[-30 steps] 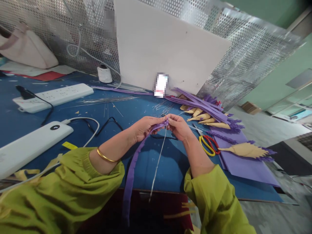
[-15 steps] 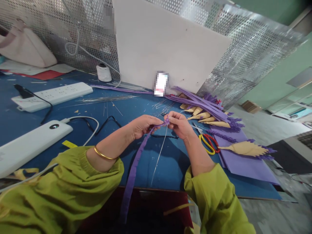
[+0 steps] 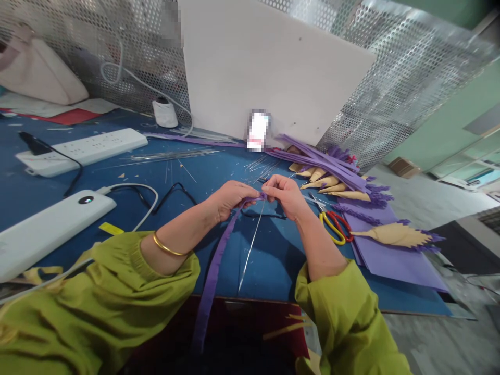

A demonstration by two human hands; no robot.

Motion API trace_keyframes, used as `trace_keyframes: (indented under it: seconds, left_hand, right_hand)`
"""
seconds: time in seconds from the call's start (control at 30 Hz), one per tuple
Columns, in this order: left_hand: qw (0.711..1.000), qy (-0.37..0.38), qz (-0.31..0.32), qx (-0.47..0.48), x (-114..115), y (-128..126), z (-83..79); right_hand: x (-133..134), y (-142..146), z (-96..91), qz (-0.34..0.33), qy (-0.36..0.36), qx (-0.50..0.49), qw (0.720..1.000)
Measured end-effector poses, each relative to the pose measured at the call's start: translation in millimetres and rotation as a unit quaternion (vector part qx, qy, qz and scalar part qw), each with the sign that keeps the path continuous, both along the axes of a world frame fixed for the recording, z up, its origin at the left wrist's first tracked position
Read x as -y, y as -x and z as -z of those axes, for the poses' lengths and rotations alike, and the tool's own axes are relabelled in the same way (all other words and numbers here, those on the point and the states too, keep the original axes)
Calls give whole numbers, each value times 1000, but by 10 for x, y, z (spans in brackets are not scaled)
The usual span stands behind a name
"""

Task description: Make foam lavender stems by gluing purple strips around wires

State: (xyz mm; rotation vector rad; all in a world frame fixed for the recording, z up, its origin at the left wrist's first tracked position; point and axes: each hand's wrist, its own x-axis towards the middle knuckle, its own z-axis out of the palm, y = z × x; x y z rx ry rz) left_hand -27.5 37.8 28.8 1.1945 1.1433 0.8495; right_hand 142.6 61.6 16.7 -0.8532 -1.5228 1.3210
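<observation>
My left hand (image 3: 237, 199) pinches a long purple paper strip (image 3: 215, 260) close to its upper end. From there the strip hangs down past the table's front edge, one side of it cut into a fringe. My right hand (image 3: 284, 194) is closed at the same spot, thumb and fingertips pressed together where the strip's end meets the top of a thin wire (image 3: 252, 242). The wire slants down toward the front edge. Fingers cover most of the join. To the right of my right hand lie scissors (image 3: 336, 229) with one yellow and one red handle.
Finished-looking purple sprigs wrapped in tan paper (image 3: 394, 234) and purple sheets (image 3: 398, 268) lie at right. Loose wires (image 3: 175, 154) are behind my hands. A power strip (image 3: 86, 151), a white power bank (image 3: 54, 229) and cables occupy the left. A lit phone (image 3: 258, 130) leans on a white board (image 3: 273, 62).
The fingertips and the strip's end have shifted slightly left, and the right fingers have changed their pose at the wire's top. The wire's lower end has swung a little left.
</observation>
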Motion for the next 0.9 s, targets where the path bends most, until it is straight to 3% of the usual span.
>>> trace_keyframes:
  seconds: [0.4,0.67,0.9]
  left_hand:
    - [998,47,-30,22,40,-51,-29]
    - [997,25,12,71,13,-12,0]
    - [1000,9,-3,-2,45,-10,-64]
  right_hand:
    - [20,34,8,25,-57,80,995]
    - [34,62,-10,32,-72,83,993]
    - [22,81,23,53,-78,106,990]
